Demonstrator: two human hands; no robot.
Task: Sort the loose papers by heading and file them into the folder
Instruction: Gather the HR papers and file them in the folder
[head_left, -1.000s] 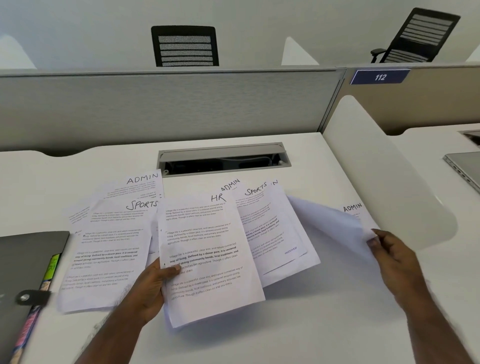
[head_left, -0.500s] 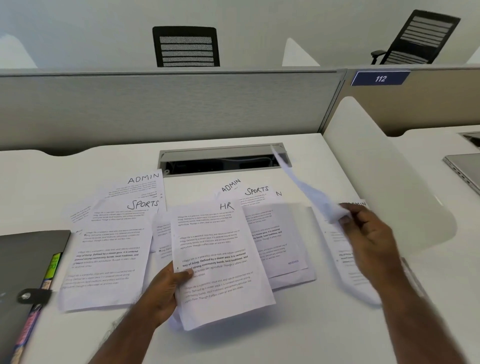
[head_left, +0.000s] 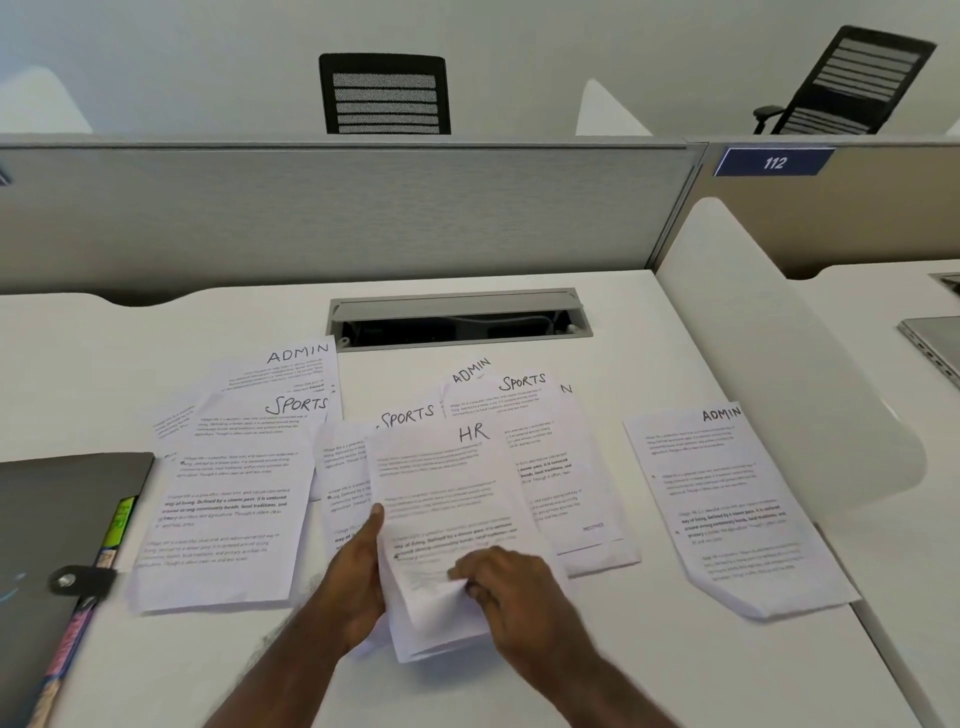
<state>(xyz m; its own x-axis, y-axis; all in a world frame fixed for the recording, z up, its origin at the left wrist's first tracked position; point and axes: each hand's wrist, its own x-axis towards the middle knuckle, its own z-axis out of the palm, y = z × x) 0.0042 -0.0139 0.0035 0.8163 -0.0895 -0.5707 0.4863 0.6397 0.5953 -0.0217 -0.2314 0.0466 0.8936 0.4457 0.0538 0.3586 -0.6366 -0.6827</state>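
My left hand (head_left: 356, 582) grips the left edge of a sheet headed HR (head_left: 441, 499), held over other pages at the middle of the white desk (head_left: 675, 675). My right hand (head_left: 511, 587) pinches that sheet's curled lower edge. An ADMIN sheet (head_left: 727, 499) lies flat alone on the right. A SPORTS sheet (head_left: 228, 509) lies on the left, over an ADMIN page (head_left: 296, 364). More ADMIN and SPORTS pages (head_left: 519, 389) fan out behind the HR sheet. The dark grey folder (head_left: 57, 519) with coloured tabs lies shut at the left edge.
An open cable tray (head_left: 457, 319) is set into the desk behind the papers. A grey partition (head_left: 337, 208) closes the back, a white rounded divider (head_left: 779, 364) the right side. A closed laptop (head_left: 935, 343) sits on the neighbouring desk. Two black chairs stand beyond.
My right hand laid the ADMIN sheet flat on the right side and came back to the lower edge of the HR sheet. My left hand kept hold of the HR sheet.
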